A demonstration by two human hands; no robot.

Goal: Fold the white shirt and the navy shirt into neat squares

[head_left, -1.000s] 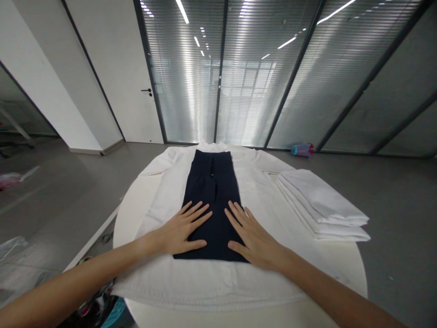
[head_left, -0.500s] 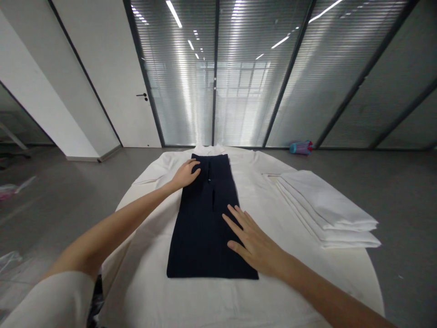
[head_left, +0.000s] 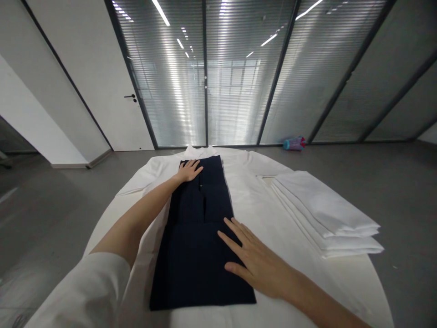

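The left hand [head_left: 189, 171] lies spread at the far end of the folded dark navy cloth garment [head_left: 200, 232]. The right hand [head_left: 258, 263] presses flat, fingers spread, on its near right part.

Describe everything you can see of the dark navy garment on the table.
The dark navy garment is a folded woven piece forming a long flat rectangle, with a cross fold line midway and a small slit and button near its far end. It lies on a spread white cloth. The left hand rests on its far end; the right hand presses flat on its near right part.
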